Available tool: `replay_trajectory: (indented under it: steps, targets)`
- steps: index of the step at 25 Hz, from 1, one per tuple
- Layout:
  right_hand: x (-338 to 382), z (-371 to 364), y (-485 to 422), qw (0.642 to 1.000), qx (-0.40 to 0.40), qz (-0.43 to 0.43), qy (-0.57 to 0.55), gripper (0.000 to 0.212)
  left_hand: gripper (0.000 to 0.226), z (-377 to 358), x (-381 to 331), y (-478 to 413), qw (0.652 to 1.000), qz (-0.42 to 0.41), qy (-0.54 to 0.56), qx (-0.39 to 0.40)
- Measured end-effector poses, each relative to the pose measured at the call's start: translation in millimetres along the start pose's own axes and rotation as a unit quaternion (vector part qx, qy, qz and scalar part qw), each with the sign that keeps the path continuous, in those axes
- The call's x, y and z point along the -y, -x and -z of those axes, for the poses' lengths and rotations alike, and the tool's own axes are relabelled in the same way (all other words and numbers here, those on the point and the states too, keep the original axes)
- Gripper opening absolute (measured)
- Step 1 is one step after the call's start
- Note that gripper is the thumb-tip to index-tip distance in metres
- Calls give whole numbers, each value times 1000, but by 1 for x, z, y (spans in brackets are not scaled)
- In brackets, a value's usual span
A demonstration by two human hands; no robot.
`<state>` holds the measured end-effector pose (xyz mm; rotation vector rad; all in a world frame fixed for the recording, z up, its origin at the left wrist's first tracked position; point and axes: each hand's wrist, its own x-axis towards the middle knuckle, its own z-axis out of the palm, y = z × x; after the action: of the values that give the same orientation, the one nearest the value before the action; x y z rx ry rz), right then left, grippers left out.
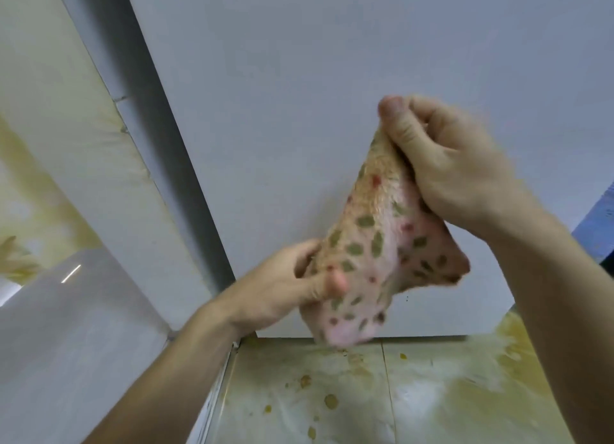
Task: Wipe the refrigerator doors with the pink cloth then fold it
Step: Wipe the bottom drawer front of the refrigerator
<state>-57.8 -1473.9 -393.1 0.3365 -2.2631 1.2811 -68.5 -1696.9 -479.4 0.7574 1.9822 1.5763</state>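
Pinching the pink cloth [375,244] by its edges, left hand [285,284] sits low, right hand [448,164] high.

The right hand [448,168], raised, pinches the top of the pink cloth [372,244] with curled fingers; the left hand [292,281], lower and leftward, grips its side, thumb in front.

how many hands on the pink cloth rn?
2. Left hand pinches the pink, green-and-red-spotted fabric cloth at its lower left edge; right hand grips its top corner. No others in view.
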Motion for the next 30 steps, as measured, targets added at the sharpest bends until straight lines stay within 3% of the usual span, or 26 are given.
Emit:
replay_trajectory:
  steps: [2,5,8,10,12,14,16,18,21,24,27,30]
  targets:
    - [-2,-6,-5,997,23,14,76,45,73,-14,-3,-3,1000,8,4,10]
    - [-13,-18,0,985,43,2,164,33,42,-22,-2,-3,995,-5,79,-57]
    - [-23,-19,19,964,-28,29,264,57,42,-22,-10,2,985,-15,150,-82]
    - [-21,-11,26,959,33,-70,273,84,54,-17,-15,5,980,-17,177,-94]
    - [-22,-7,32,948,176,-200,172,101,61,-12,-21,7,978,-14,179,-105]
    - [-28,-6,36,929,241,-282,13,108,61,-10,-25,6,980,-2,155,-121]
    - [-35,-8,38,905,276,-307,-102,102,61,-7,-24,5,979,3,154,-130]
    - [-40,-15,39,893,302,-288,-170,79,59,-2,-23,6,980,4,142,-140]
    - [-39,-29,40,901,203,-267,-275,44,52,6,-26,8,978,-8,78,-196]
    - [-29,-37,40,911,57,-244,-327,58,45,14,-36,11,960,-17,63,-272]
    - [-14,-37,44,950,-22,-160,-267,50,40,26,-38,14,942,-24,67,-327]
    - [-8,-31,41,981,-2,-117,-156,37,39,34,-36,17,929,-70,92,-352]
